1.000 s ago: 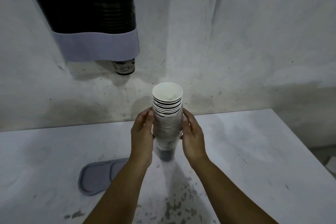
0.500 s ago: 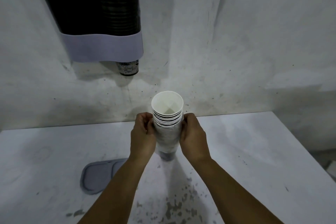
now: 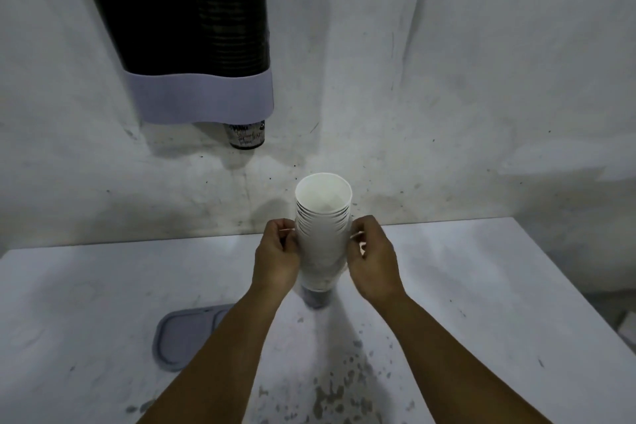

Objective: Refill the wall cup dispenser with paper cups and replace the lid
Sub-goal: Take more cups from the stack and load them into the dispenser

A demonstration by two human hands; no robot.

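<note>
A stack of white paper cups (image 3: 323, 234) stands upright over the white table, mouth up. My left hand (image 3: 277, 256) grips its left side and my right hand (image 3: 373, 256) grips its right side. The stack's dark base shows just below my hands, close to the table; I cannot tell whether it touches. On the wall at upper left hangs the cup dispenser (image 3: 192, 45), a dark tube with a pale lilac collar; a printed cup (image 3: 245, 136) pokes out below. The grey lid (image 3: 182, 334) lies flat on the table, left of my left forearm.
The white table (image 3: 481, 286) runs up to a stained white wall; its right edge drops off at the far right. Dark paint specks mark the table surface near my arms.
My fingers have curled from flat against the stack into a closed grip. The view has tilted down slightly, so the dispenser sits lower in the frame. The stack stays upright in the same spot.
</note>
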